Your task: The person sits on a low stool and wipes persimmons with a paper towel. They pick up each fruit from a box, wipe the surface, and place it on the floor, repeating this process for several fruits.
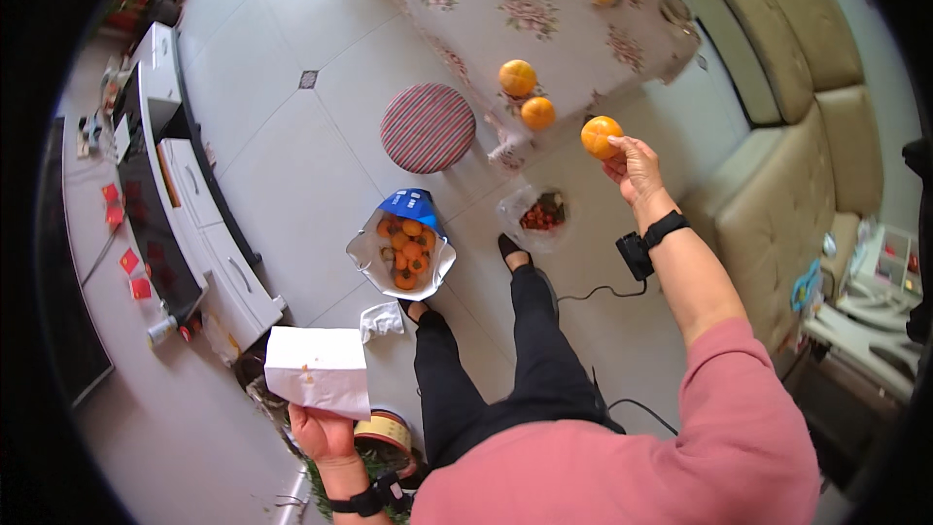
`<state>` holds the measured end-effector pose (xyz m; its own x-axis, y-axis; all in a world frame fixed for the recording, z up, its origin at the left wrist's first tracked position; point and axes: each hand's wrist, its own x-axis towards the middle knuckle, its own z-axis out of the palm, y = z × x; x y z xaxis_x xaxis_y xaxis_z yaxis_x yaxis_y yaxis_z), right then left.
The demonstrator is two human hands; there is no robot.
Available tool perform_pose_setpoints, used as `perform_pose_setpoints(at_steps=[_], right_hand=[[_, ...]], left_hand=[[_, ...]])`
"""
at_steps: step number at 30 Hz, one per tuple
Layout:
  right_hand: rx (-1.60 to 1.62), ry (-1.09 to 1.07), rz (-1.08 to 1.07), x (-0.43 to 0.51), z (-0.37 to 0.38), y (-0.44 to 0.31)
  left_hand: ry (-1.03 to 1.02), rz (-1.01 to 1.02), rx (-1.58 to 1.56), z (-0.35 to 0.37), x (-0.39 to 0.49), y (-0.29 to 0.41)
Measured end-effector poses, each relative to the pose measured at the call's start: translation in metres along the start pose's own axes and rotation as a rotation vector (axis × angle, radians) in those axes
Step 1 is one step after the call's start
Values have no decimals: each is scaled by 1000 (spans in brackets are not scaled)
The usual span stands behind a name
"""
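Note:
My right hand [633,166] grips an orange persimmon [601,137] between thumb and fingers, held out beside the near corner of the table. On my left hand [322,432] rests a white paper tissue [318,372], unfolded, with small orange-brown stains. Two orange fruits, likely persimmons, [517,78] [538,113] lie close together near the edge of the flowered tablecloth [568,36]. Between my hands, on the floor, stands an open blue and white bag [408,205] holding several orange persimmons [413,249].
A striped round stool [428,127] stands beside the table. On the floor are a clear plastic bag [514,205] with red bits and a crumpled white cloth or tissue [381,321]. A beige sofa [765,189] is at right, a white cabinet [219,233] at left.

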<state>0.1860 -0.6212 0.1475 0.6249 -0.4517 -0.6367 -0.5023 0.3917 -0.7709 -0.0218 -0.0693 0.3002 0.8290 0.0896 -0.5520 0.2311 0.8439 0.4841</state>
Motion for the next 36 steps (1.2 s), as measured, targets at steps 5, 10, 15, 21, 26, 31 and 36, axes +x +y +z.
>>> perform_pose_setpoints(at_steps=[5, 10, 15, 21, 26, 31, 36], right_hand=[[34, 5, 33, 108, 44, 29], [31, -76, 36, 166, 68, 39], [29, -76, 41, 201, 70, 41], [-98, -79, 109, 193, 74, 32], [-209, 22, 115, 205, 54, 27], [-229, -58, 104, 216, 58, 47], [-404, -89, 141, 252, 36, 45]], left_hand=[[153, 43, -58, -5, -12, -62], [114, 74, -111, 4, -14, -112], [253, 112, -123, -5, -28, -138], [276, 136, -170, -13, -42, -153], [260, 165, -289, -27, -52, -163], [283, 232, -284, -32, -77, -163], [479, 312, -382, -55, -94, -163]])
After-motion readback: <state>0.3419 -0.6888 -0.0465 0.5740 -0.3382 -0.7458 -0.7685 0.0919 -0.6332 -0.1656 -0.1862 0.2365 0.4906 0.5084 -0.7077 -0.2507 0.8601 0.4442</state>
